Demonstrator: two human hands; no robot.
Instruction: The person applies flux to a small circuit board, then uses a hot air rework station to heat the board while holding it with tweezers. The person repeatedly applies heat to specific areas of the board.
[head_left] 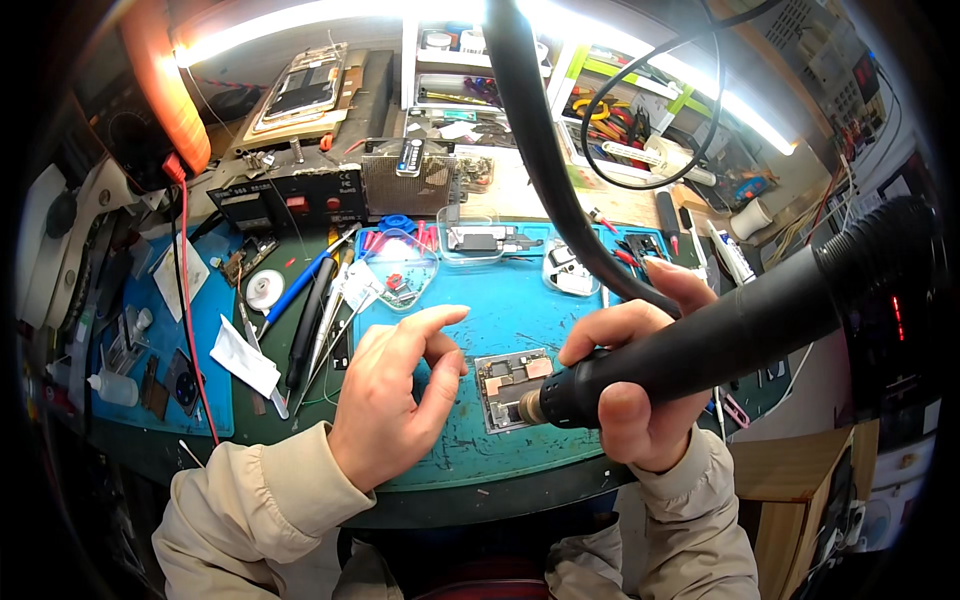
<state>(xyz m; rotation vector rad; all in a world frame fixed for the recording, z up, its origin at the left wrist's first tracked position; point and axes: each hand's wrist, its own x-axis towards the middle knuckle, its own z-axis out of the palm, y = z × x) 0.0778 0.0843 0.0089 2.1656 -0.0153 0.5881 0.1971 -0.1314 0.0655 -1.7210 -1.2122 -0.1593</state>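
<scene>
"What's the workspace like?"

"A scuffed blue mat (440, 462) covers the middle of a dark green bench (330, 512). Clear plastic trays (412, 252) of small parts stand toward its far side, and slim tools (312, 318) lie to the left. Farther back, shelves (478, 62) sit under a bright strip light (300, 30)."

"And the thing being worked on?"

"An opened, flat electronic device (490, 412) lies on the mat between the hands, its board exposed."

"How are the hands posed?"

"The right hand (662, 430) grasps a thick black handpiece (715, 335), slanting down leftward. Its metal nozzle (530, 407) is at the device's near right part; I can't tell whether they touch. The left hand (390, 395), left of the device, holds nothing visible, fingers bent and thumb raised apart from the forefinger."
</scene>
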